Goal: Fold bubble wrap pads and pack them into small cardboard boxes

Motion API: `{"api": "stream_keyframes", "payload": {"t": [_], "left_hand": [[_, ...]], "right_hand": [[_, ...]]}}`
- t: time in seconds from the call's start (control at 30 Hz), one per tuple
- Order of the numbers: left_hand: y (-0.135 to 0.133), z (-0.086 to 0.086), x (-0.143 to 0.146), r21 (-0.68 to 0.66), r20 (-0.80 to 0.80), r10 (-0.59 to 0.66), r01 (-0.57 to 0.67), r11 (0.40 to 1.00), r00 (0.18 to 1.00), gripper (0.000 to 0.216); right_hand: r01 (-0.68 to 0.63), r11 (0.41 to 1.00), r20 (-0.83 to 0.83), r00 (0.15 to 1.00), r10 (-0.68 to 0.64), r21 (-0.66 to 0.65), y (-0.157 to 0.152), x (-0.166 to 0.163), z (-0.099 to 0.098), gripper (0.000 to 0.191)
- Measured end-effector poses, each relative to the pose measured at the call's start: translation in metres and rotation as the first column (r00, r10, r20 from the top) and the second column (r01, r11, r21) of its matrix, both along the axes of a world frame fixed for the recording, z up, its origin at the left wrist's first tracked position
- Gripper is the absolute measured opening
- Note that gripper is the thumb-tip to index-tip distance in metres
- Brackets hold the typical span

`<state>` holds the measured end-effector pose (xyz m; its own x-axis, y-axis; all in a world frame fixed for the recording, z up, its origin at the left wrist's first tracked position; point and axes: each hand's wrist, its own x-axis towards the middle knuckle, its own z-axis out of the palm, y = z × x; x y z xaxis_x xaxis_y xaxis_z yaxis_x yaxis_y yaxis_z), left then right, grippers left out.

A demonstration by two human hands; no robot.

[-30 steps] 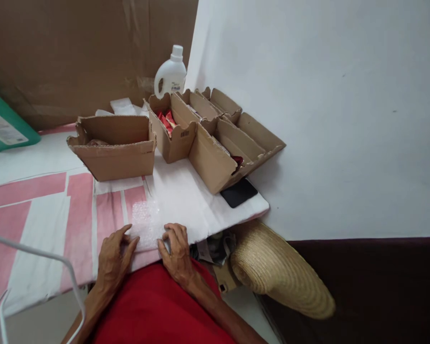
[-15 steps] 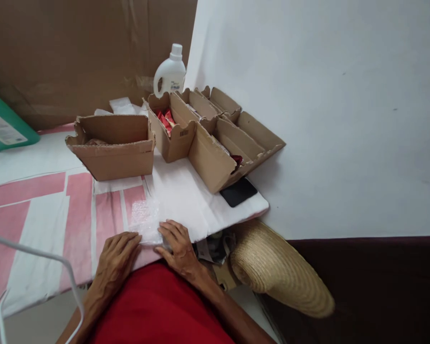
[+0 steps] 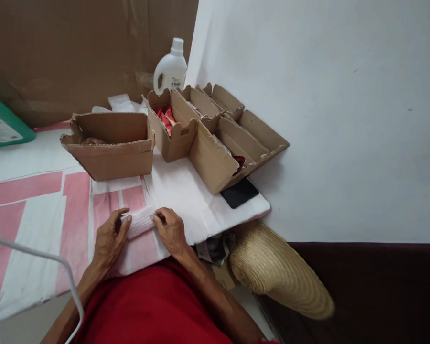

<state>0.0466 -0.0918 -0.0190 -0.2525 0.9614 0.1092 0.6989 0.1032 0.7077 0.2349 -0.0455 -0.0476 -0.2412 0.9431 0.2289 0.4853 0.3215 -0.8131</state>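
A rolled piece of clear bubble wrap (image 3: 140, 223) lies across the front of the cloth-covered table, between my two hands. My left hand (image 3: 109, 235) grips its left end, thumb and fingers curled around it. At the right end, my right hand (image 3: 170, 231) pinches the roll between thumb and fingers. Whether anything is inside the roll I cannot tell. Just beyond my hands stands an open cardboard box (image 3: 116, 162) with something brownish low inside.
Several joined cardboard bins (image 3: 211, 160) stand at the right, one holding red packets (image 3: 166, 118). A black phone (image 3: 239, 192) lies beside them. Behind is a white jug (image 3: 174, 67); a green container (image 3: 5, 122) stands left. A straw hat (image 3: 275, 272) hangs below the table edge; a white cable (image 3: 39, 253) crosses lower left.
The bubble wrap lay flatter under my hands and is now a compact roll. Both hands have moved forward, away from the table edge, and their fingers have closed on its ends.
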Motion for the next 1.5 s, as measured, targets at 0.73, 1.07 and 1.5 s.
{"api": "stream_keyframes", "payload": {"t": [0.73, 1.07, 1.5], "left_hand": [[-0.019, -0.036, 0.002, 0.201, -0.562, -0.266, 0.441, 0.875, 0.784, 0.046], [0.033, 0.044, -0.024, 0.476, -0.515, -0.099, 0.381, 0.793, 0.851, 0.024], [0.112, 0.134, -0.074, 0.733, -0.317, 0.233, 0.082, 0.675, 0.919, 0.025]], "right_hand": [[-0.452, 0.854, 0.350, 0.868, 0.353, 0.259, 0.002, 0.012, -0.015, 0.058], [-0.433, 0.665, 0.418, 0.887, 0.195, 0.608, 0.063, -0.017, 0.068, 0.015], [-0.682, 0.600, 0.671, 0.677, 0.302, 0.418, 0.234, -0.124, 0.187, 0.018]]}}
